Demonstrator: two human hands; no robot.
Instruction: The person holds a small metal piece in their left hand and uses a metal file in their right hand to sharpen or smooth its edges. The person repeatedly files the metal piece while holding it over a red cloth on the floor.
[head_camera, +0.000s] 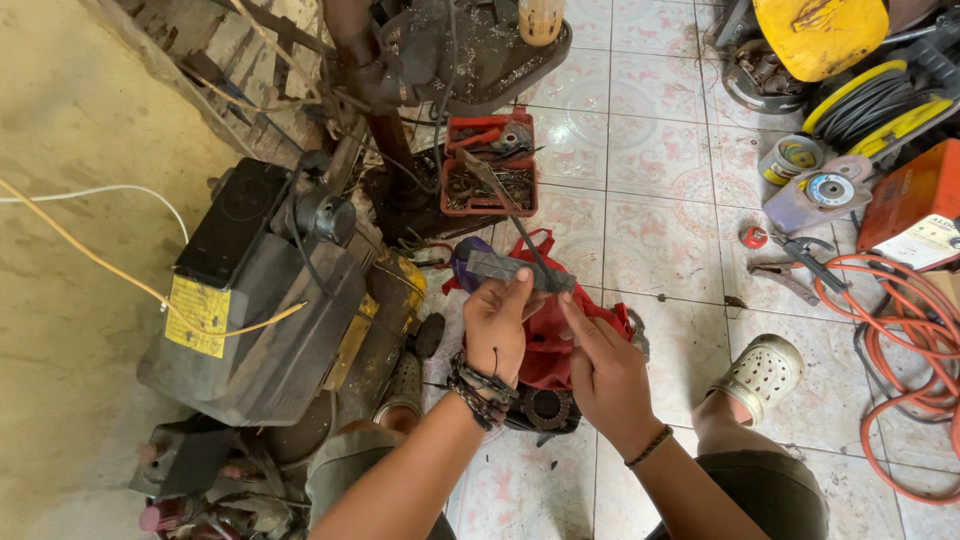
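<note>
A flat grey strip (520, 270) is pinched in the left hand (497, 325) above the red bag (560, 345) — right hand (600, 365) fingertips pressed to its end. Looks light, stiff — best gripped by the edges.

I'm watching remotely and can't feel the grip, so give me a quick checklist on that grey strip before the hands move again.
1. Left hand on grey strip: ok, thumb and fingers pinch its left part.
2. Right hand on strip: ok, fingertips reach its right end.
3. Strip clear of floor: ok, held above the red cloth.
4. Strip condition: cannot tell, surface too small to judge.
5. Red tray within reach: cannot tell, it lies beyond the hands.
6. Orange hose away from hands: ok, coiled far right.
</note>
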